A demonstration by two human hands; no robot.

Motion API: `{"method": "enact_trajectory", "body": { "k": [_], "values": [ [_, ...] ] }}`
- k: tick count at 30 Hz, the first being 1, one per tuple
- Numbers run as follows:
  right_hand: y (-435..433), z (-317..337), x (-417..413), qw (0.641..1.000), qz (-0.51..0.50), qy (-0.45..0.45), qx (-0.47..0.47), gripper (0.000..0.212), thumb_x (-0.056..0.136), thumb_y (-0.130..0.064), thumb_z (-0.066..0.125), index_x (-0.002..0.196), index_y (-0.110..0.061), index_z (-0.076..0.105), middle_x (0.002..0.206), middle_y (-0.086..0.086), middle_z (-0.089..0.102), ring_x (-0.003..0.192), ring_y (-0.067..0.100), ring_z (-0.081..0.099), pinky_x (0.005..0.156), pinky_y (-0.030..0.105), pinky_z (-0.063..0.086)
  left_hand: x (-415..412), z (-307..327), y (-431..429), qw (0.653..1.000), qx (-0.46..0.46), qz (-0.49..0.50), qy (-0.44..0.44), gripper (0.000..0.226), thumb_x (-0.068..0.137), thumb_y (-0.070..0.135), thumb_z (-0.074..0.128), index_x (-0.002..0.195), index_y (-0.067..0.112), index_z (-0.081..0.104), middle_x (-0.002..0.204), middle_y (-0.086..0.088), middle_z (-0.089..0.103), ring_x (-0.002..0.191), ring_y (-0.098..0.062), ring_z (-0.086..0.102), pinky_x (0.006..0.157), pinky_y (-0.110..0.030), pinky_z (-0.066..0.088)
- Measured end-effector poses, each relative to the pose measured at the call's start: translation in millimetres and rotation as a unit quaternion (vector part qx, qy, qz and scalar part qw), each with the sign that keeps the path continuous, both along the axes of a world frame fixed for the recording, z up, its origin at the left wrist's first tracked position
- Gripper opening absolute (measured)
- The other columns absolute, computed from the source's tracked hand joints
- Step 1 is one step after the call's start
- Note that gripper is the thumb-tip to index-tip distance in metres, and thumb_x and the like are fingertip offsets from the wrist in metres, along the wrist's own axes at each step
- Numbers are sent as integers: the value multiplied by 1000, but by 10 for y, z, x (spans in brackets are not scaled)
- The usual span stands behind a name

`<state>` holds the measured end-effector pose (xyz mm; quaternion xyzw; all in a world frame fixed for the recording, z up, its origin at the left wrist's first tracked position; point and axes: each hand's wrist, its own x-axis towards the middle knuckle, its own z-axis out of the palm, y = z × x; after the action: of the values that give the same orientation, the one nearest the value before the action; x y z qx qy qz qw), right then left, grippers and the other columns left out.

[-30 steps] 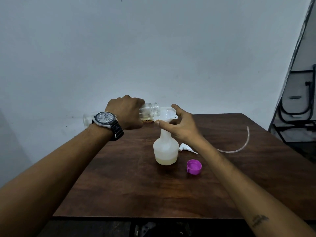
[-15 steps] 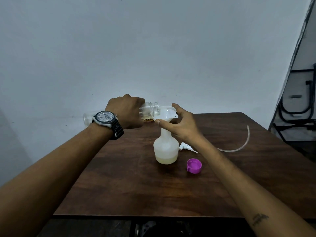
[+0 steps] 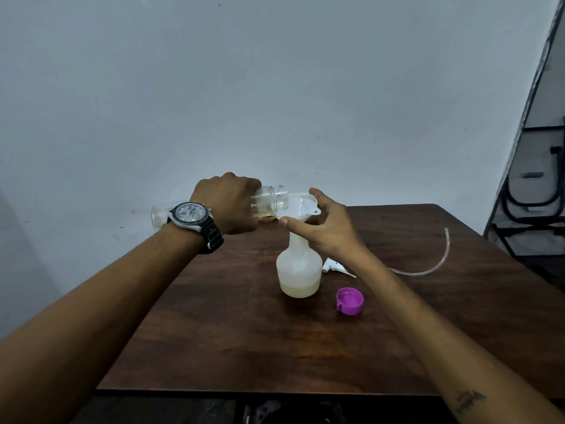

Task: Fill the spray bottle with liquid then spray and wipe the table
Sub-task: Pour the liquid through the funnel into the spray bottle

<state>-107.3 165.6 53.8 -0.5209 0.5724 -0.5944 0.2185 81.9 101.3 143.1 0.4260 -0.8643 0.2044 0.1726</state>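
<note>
A white translucent spray bottle [image 3: 299,272] stands upright near the middle of the dark wooden table [image 3: 244,347], with a shallow layer of pale yellow liquid at its bottom. A white funnel [image 3: 301,205] sits in its neck. My right hand [image 3: 322,228] pinches the funnel's rim between thumb and fingers. My left hand [image 3: 227,206] grips a clear plastic bottle [image 3: 270,198] tipped on its side, its open mouth at the funnel's edge. The white spray head [image 3: 334,267] lies on the table behind my right forearm, partly hidden.
A purple cap [image 3: 350,300] lies open side up to the right of the spray bottle. A clear curved tube [image 3: 434,264] lies further right. A pale wall stands just behind the table. Dark metal frames [image 3: 532,191] stand off the table's right side.
Hardly anything differs. Both hands hold their places at the funnel, and the clear bottle stays tipped at its rim.
</note>
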Motion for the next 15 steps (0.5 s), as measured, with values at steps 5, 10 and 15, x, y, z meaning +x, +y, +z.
{"method": "enact_trajectory", "body": {
  "k": [5, 10, 15],
  "values": [
    [-53, -28, -28, 1000, -2, 10, -3, 113, 52, -73, 92, 142, -17, 53, 132, 7, 69, 125, 24, 66, 105, 51, 55, 3, -11, -18, 1000, -6, 1, 0, 25, 73, 30, 67, 98, 27, 63, 76, 4, 53, 73, -28, 62, 62, -28, 38],
    [-55, -34, -29, 1000, 5, 0, -2, 122, 53, -67, 93, 154, -20, 45, 135, 2, 68, 125, 19, 65, 107, 44, 55, -8, -3, -2, 1000, -8, 2, -3, 25, 74, 31, 68, 99, 27, 63, 77, 3, 54, 73, -28, 62, 62, -29, 38],
    [-80, -43, -36, 1000, 1, 3, -2, 115, 50, -74, 93, 140, -15, 54, 129, 8, 71, 122, 26, 68, 105, 50, 55, -9, -7, -9, 1000, -8, 2, -4, 26, 74, 31, 67, 99, 27, 63, 76, 2, 53, 72, -28, 61, 61, -29, 37]
  ]
}}
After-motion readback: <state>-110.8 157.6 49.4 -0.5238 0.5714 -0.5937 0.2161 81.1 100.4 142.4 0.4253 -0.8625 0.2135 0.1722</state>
